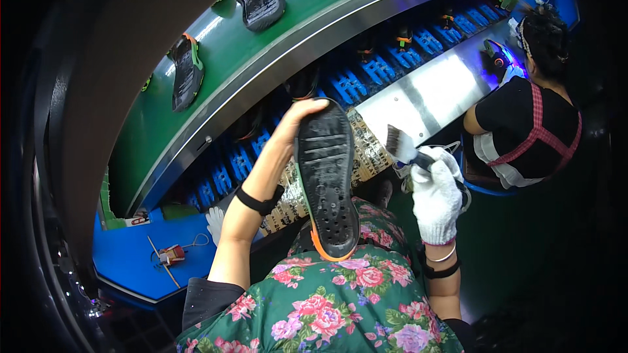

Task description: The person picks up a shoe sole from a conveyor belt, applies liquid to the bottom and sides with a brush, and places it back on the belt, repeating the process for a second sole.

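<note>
My bare left hand point(293, 123) is closed on the toe end of a black shoe sole point(325, 170), thumb over the tip. The sole stands lengthwise before me, inner face up, with grooves toward the toe, small holes toward the heel and an orange and green edge. Its heel end lies against my flowered apron point(327, 310). In a white knitted glove, my right hand point(437, 199) grips a flat paintbrush point(400, 145) by its dark handle. The bristles point up and left, apart from the sole.
Beyond a metal rail, a green conveyor belt point(147, 140) carries several soles point(188, 75). Blue racks point(350, 85) line a lower level behind the pale metal bench point(392, 108). A co-worker point(530, 111) sits at right. A blue side table point(131, 258) holds a small red object point(172, 255).
</note>
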`<state>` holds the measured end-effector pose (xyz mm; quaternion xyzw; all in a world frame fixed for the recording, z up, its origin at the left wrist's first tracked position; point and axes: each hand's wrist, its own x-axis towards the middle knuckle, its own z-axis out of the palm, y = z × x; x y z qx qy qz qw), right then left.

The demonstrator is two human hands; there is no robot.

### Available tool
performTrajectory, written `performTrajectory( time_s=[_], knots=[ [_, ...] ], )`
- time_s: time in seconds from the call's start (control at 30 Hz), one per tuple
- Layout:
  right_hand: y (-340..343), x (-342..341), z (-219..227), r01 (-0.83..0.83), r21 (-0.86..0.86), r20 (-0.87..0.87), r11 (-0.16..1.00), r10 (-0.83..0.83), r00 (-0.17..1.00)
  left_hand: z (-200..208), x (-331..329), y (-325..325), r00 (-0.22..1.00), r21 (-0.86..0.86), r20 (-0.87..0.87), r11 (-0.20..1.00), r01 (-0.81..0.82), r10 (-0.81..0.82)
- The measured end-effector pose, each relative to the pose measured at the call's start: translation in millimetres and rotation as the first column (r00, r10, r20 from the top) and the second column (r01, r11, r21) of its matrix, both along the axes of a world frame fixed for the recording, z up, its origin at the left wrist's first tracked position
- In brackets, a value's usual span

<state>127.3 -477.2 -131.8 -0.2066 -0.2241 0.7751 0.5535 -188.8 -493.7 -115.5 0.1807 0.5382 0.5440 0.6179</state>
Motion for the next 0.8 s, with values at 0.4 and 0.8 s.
performTrajectory(
  time_s=[0.4, 0.8],
  knots=[
    [-11.0, -21.7, 48.1, -0.309, -0.119, 0.142, 0.944, 0.324, 0.935, -64.7, 93.7, -93.5, 0.539, 0.256, 0.776, 0.945, 0.204, -0.327],
    [24.4, -23.0, 48.3, -0.301, 0.585, 0.669, 0.753, -0.237, 0.704, -49.2, 101.0, -45.7, 0.603, 0.086, 0.798, 0.986, -0.144, 0.018]
  ],
)
